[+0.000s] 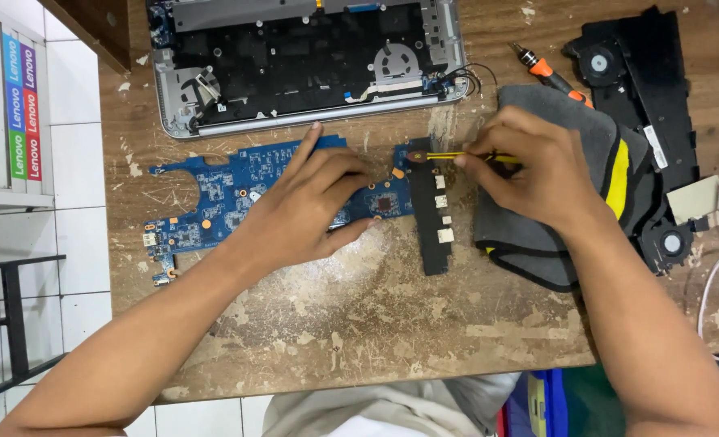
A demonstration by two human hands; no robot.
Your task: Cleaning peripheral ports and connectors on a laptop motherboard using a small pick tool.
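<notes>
1. Left hand (pixel 307 202): my palm lies flat, fingers spread and loosely extended, pressing down on the blue circuit board (pixel 214 198); it grips nothing.
2. Right hand (pixel 538 166): my fingers are pinched shut around a thin yellow-handled tool (pixel 465 155), held level, its tip touching the board's upper right corner.
3. Blue circuit board: lies flat on the worn wooden table (pixel 359 324), partly under my left hand, just left of my right hand. Irregular outline, small chips and connectors; a black strip (pixel 434 218) with silver ports runs down its right edge.
4. Surroundings: opened laptop chassis (pixel 311 61) above the board; grey cloth (pixel 586 146) under my right hand; orange-handled screwdriver (pixel 550 74) beyond it.
</notes>
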